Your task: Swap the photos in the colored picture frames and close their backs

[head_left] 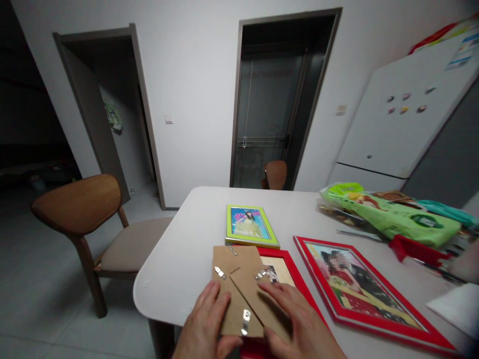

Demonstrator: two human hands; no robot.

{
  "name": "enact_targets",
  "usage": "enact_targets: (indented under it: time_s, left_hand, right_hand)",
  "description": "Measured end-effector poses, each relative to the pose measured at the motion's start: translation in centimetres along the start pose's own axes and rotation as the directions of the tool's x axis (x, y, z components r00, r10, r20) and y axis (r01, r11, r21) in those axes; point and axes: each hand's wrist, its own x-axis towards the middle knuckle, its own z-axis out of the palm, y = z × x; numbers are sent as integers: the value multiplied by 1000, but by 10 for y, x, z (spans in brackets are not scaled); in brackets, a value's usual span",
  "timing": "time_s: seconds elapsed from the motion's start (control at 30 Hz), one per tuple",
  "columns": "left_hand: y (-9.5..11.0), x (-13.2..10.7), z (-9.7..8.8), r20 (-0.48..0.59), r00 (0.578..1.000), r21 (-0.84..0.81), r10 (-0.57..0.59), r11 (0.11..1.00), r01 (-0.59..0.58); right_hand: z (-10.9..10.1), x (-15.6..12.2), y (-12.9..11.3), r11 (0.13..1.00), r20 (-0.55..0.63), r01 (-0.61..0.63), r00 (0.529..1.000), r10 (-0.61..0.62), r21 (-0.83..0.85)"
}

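A small photo frame point(239, 294) lies face down before me, its brown backing board showing. Metal clips sit near its edges, and a slit runs diagonally across the board. My left hand point(207, 321) grips its lower left edge, fingers curled on the board and thumb at the bottom. On the right side, my right hand point(299, 321) holds it, fingertips near the right clip and thumb at the lower corner. Beneath it, partly hidden, is a red photo frame point(286, 262). Just behind stands no gap to a green photo frame point(252, 227) lying face up.
A larger red photo frame point(366, 289) lies to the right on the white table point(179, 249). Green packaging point(400, 214), a red object point(415, 252) and a white sheet point(456, 306) are further right. A wooden chair point(78, 204) stands left.
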Motion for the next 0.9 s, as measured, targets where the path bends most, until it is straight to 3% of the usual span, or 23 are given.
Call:
enact_targets:
  time_s: [0.1,0.23,0.43,0.57,0.73,0.9]
  left_hand:
    - [33,21,12,172,985,-60,30,998,-20]
    - [53,39,25,244,970,-112,5,993,23]
    - [53,44,22,315,948,-133,-53,986,100]
    - [49,41,17,346,938,-147,-9,987,64]
    - [41,37,20,331,936,-202,120,978,-53]
    - [42,35,24,301,949,-178,89,983,-36]
  right_hand:
    - [-15,-18,34,993,-2,-102,995,102,-56]
    - [-16,-28,61,976,-32,-185,983,183,-115]
    - [-6,-23,68,975,-49,-105,994,98,-194]
    - [-8,-12,70,977,-64,-24,998,10,-211]
    - [-14,10,80,956,-157,-39,988,-8,-290]
    - [-14,20,86,941,-149,-32,989,-20,-337]
